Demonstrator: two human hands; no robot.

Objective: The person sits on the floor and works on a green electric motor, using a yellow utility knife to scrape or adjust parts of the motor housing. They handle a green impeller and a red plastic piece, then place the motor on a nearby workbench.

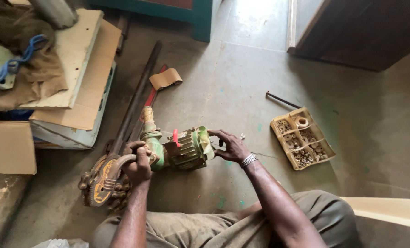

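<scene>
The green pump motor (184,149) lies on its side on the concrete floor (241,78), just in front of the person's knees. The left hand (138,163) is closed around a curved metal handle (117,166) at the pump end, and the right hand (232,146) has its fingers spread on the ribbed end cover. A compartment tray (301,138) with washers and nuts lies apart on the right.

The pump (182,149) lies on the floor (241,73) between both hands, parts tray (302,138) to its right, boards (83,69) behind-left
</scene>
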